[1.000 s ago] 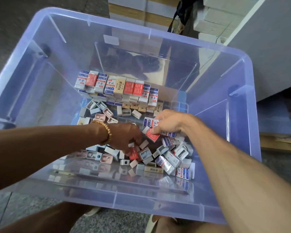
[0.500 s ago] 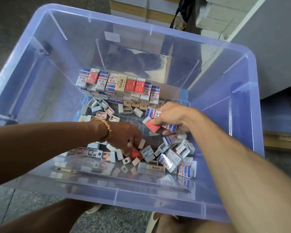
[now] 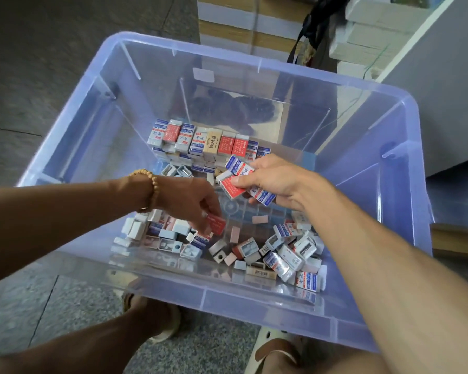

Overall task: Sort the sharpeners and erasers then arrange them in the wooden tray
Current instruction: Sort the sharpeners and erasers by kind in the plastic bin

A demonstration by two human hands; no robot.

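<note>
A clear blue plastic bin (image 3: 254, 306) holds loose erasers and small sharpeners (image 3: 289, 255). A neat row of wrapped erasers (image 3: 208, 140) stands upright at the bin's far side. My right hand (image 3: 270, 179) grips a bunch of erasers (image 3: 234, 182), red and blue-white wrapped, lifted above the pile. My left hand (image 3: 192, 201), with a bead bracelet on the wrist, pinches one red eraser (image 3: 216, 224) low over the loose heap. Small sharpeners (image 3: 173, 245) lie under and left of that hand. No wooden tray shows.
The bin sits on a grey stone floor (image 3: 65, 298) between my sandalled feet (image 3: 157, 317). Stacked cardboard boxes (image 3: 243, 20) and white packs (image 3: 376, 31) stand behind it. A grey cabinet side (image 3: 449, 82) rises at the right.
My right hand has lifted up and back with its bunch of erasers. My left hand now pinches a red eraser and has raised it. The camera view shifted, so the bin sits lower in the frame.
</note>
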